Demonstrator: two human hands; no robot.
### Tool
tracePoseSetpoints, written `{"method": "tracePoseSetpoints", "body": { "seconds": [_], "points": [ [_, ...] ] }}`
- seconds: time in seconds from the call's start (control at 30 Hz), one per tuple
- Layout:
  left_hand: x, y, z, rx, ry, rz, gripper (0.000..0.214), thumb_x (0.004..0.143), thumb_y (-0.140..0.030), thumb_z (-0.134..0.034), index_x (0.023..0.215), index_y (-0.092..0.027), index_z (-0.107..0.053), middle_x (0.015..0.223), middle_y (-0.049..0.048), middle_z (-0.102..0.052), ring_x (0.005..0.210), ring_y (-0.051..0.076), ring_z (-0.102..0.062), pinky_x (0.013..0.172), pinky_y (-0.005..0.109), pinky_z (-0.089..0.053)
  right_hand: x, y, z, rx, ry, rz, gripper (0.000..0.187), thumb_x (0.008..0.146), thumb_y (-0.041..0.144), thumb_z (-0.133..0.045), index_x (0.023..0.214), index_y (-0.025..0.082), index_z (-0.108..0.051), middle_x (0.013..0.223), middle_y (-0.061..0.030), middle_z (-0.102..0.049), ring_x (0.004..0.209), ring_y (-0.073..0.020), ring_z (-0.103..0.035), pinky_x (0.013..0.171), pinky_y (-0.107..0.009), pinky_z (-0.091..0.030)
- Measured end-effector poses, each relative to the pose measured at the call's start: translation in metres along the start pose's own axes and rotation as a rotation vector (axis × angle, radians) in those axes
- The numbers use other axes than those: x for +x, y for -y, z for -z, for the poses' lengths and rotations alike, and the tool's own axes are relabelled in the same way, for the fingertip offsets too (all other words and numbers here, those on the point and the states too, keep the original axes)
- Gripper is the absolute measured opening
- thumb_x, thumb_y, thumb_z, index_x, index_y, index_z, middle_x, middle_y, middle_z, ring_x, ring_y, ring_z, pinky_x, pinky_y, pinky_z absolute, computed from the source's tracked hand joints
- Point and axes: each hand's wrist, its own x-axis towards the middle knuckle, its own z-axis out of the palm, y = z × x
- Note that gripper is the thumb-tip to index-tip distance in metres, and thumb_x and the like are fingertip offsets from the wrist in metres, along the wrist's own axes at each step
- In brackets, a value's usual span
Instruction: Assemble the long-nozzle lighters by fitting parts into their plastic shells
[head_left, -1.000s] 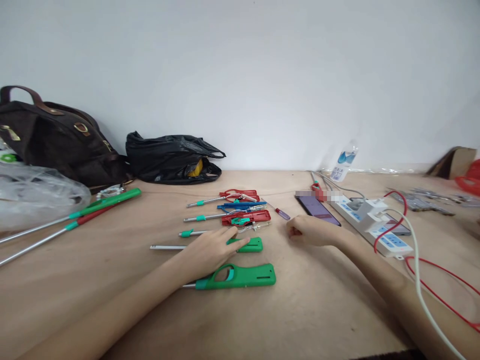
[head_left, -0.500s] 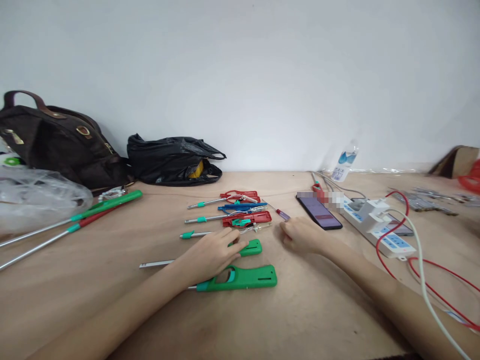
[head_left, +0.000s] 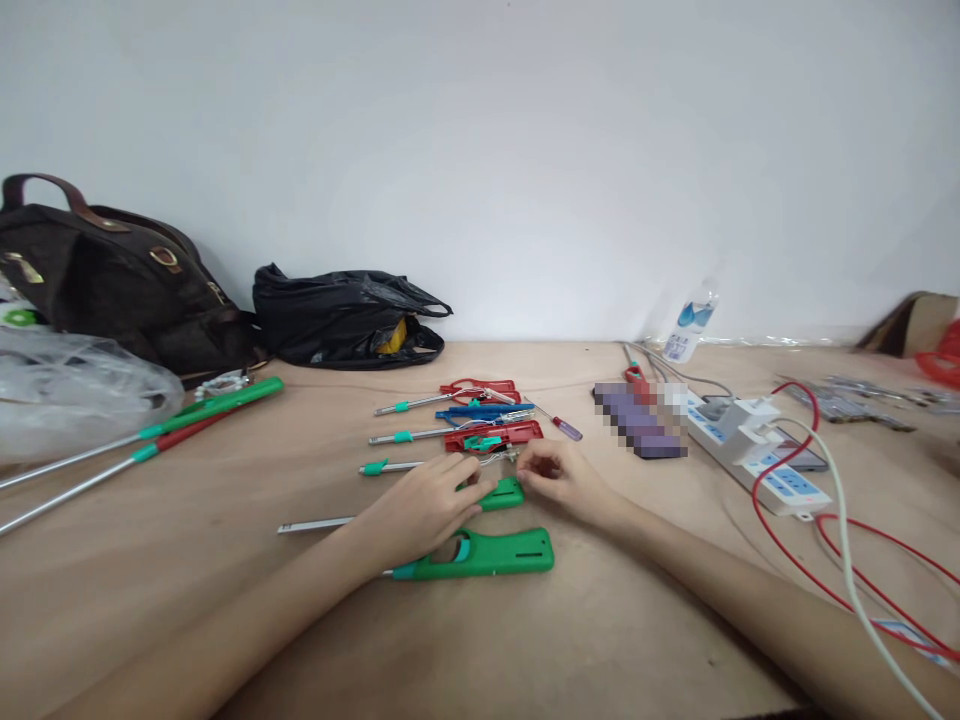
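- In the head view, we are resting our left hand (head_left: pixel 424 505) flat over a green lighter half (head_left: pixel 501 493) lying on the wooden table (head_left: pixel 187 560); the fingers are lying together, pressing down on it rather than clamped around it.
- We are bringing our right hand (head_left: pixel 559 472) just beside that piece's far end, fingertips pinched together near some small wire parts (head_left: pixel 499 456); we cannot tell whether they are actually gripping anything.
- A complete green lighter (head_left: pixel 480 553) is lying just in front of the left hand, and opened red and blue lighter shells (head_left: pixel 491 435) are sitting just behind.
- We are judging the loose wire parts as the risk: a careless pinch could be flicking them away across the table or bending them.
- A slipping left palm could be shoving the half into the complete lighter, disturbing both.
- The red cable (head_left: pixel 787 560) and power strip (head_left: pixel 757 455) are lying near our right forearm, so a wide elbow could be snagging them.
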Motion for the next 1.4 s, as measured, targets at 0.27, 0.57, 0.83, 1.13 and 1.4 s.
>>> {"method": "tracePoseSetpoints", "body": {
  "seconds": [0.27,0.57,0.83,1.13,1.4],
  "points": [
    [-0.001,-0.001,-0.001,-0.036,-0.03,0.012,0.021,0.094,-0.016,-0.042,0.107,-0.017,-0.058,0.095,0.0074,-0.056,0.083,0.02,-0.054,0.069,0.028,-0.046,-0.001,-0.001,-0.003,-0.026,0.012,0.001,0.009,0.082,0.019,-0.056,0.073,0.017,-0.057,0.065,0.0024,-0.052,0.06,-0.0109,-0.048,0.055,-0.022,-0.037],
    [0.0,-0.002,-0.002,-0.011,-0.027,0.009,0.019,0.092,-0.015,-0.047,0.106,-0.017,-0.058,0.095,0.0078,-0.056,0.083,0.021,-0.054,0.068,0.028,-0.045,0.0,-0.003,-0.006,0.121,0.023,-0.082,0.005,0.074,0.015,-0.057,0.076,0.017,-0.054,0.064,0.0044,-0.051,0.058,-0.01,-0.047,0.054,-0.022,-0.036],
    [0.0,-0.002,-0.001,0.01,-0.006,0.004,0.018,0.089,-0.014,-0.052,0.106,-0.017,-0.058,0.096,0.0076,-0.056,0.083,0.021,-0.053,0.068,0.028,-0.044,0.004,-0.004,-0.003,0.224,0.081,-0.11,0.006,0.073,0.018,-0.061,0.074,0.016,-0.055,0.063,0.005,-0.049,0.057,-0.0094,-0.044,0.055,-0.022,-0.036],
    [-0.001,-0.001,-0.006,-0.006,-0.021,-0.008,0.018,0.092,-0.014,-0.046,0.106,-0.017,-0.057,0.095,0.0077,-0.055,0.081,0.02,-0.052,0.066,0.027,-0.043,0.004,-0.003,0.001,0.188,0.114,-0.138,0.015,0.076,0.028,-0.066,0.076,0.017,-0.055,0.065,0.0033,-0.052,0.06,-0.0111,-0.047,0.057,-0.024,-0.037],
    [-0.002,0.001,-0.004,-0.027,0.002,0.008,0.021,0.094,-0.017,-0.045,0.111,-0.019,-0.057,0.099,0.0075,-0.056,0.086,0.02,-0.054,0.069,0.027,-0.045,0.007,-0.024,0.047,-0.453,-0.246,-0.081,0.016,0.086,0.034,-0.053,0.087,0.018,-0.057,0.081,-0.0054,-0.061,0.074,-0.0188,-0.054,0.068,-0.032,-0.042]
  ]
}}
